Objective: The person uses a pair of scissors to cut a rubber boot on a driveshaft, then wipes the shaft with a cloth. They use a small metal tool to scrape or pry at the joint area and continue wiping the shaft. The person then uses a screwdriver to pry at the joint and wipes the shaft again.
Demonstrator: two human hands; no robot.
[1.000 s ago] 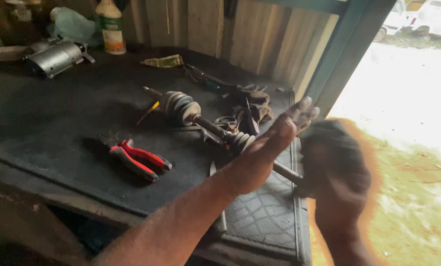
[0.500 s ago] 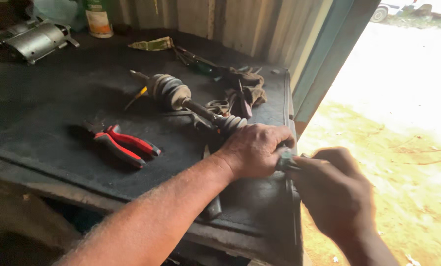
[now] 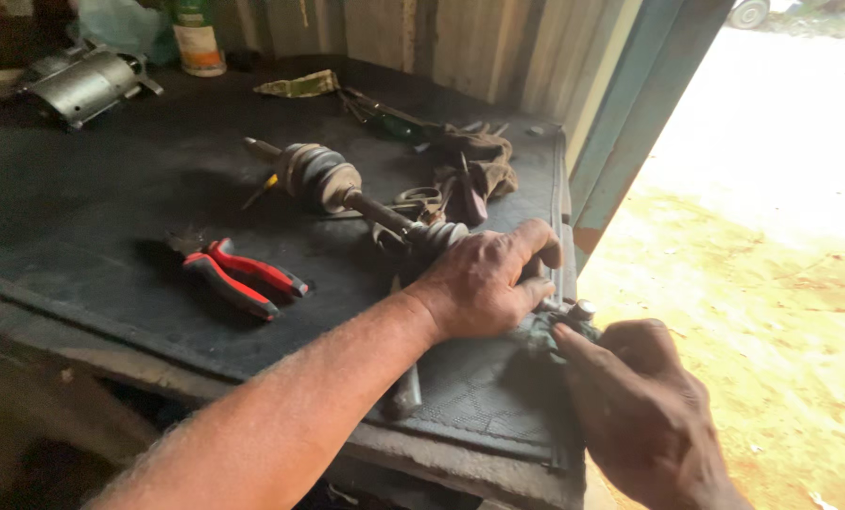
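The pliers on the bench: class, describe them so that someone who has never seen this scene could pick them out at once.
Start from the dark mat covering the workbench. Left of the left hand, and nearer the front edge than the drive shaft, lie the pliers, touched by nothing. Their red and black handles set them apart from the grey, grimy metal parts around them.

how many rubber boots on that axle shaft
2: a large ribbed boot at the far end of the axle shaft, and a smaller boot beside the left hand, partly hidden.
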